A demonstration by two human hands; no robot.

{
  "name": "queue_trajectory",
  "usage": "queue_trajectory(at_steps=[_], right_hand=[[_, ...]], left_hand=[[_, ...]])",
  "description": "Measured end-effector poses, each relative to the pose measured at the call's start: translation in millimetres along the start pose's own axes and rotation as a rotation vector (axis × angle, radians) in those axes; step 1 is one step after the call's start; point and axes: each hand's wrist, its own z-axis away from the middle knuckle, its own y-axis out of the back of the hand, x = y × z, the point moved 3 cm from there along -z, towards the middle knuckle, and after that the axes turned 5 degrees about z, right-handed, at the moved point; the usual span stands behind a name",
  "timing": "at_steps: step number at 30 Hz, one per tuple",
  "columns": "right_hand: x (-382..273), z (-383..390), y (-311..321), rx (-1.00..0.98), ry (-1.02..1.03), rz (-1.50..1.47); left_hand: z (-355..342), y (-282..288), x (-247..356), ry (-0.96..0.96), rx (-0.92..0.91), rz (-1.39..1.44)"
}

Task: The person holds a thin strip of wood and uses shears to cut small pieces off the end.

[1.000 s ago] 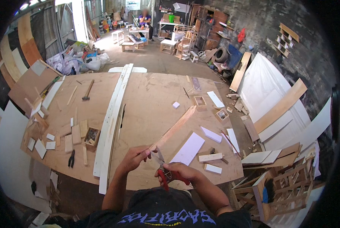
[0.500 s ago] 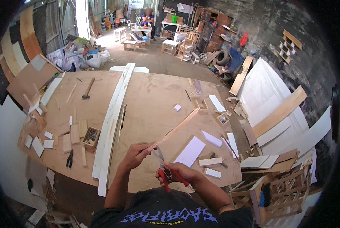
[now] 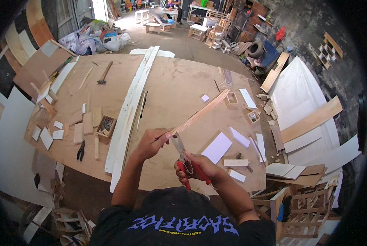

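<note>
My left hand [image 3: 152, 144] pinches the near end of a long, thin wood strip [image 3: 204, 111], pale with rough edges, which slants away to the far right above the table. In my right hand [image 3: 203, 165] is a pair of red-handled shears [image 3: 181, 151] with a wire spring between the handles. Their metal blades point up at the strip's near end, close to my left fingertips. Whether the blades touch the wood, I cannot tell. Beyond my right hand lies a white rectangular board [image 3: 217, 147].
Long white boards [image 3: 131, 110] cross the plywood table [image 3: 171, 90]. On the left are a hammer [image 3: 105, 74], black pliers [image 3: 81, 151] and a box of small metal pieces [image 3: 106, 124]. Another hammer [image 3: 249, 166] lies partly under a wood block at right. A person [image 3: 174, 8] is far off.
The view has tipped downward and shifted, so the scene sits higher and to the left-hand things' right. Both hands keep hold of the strip and the shears.
</note>
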Motion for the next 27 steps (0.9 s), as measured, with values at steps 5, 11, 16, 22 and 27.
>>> queue_trajectory(at_steps=[5,11,16,22,27], right_hand=[[-7.8,-6.3,-3.5,-0.022,0.021,0.009],[-4.0,-16.7,-5.5,-0.023,0.032,-0.063],[6.7,-22.9,3.9,-0.005,0.040,-0.045],[16.7,-28.7,8.2,0.113,0.033,-0.052],[35.9,-39.4,13.8,0.189,0.048,-0.098]], left_hand=[[-6.0,4.5,12.5,0.017,0.010,0.038],[-6.6,8.6,1.3,-0.007,0.042,0.009],[-7.7,9.9,-2.5,0.042,0.044,0.017],[-7.7,3.8,-23.2,0.091,0.071,0.166],[-6.5,1.1,-31.2,0.240,0.129,0.231]])
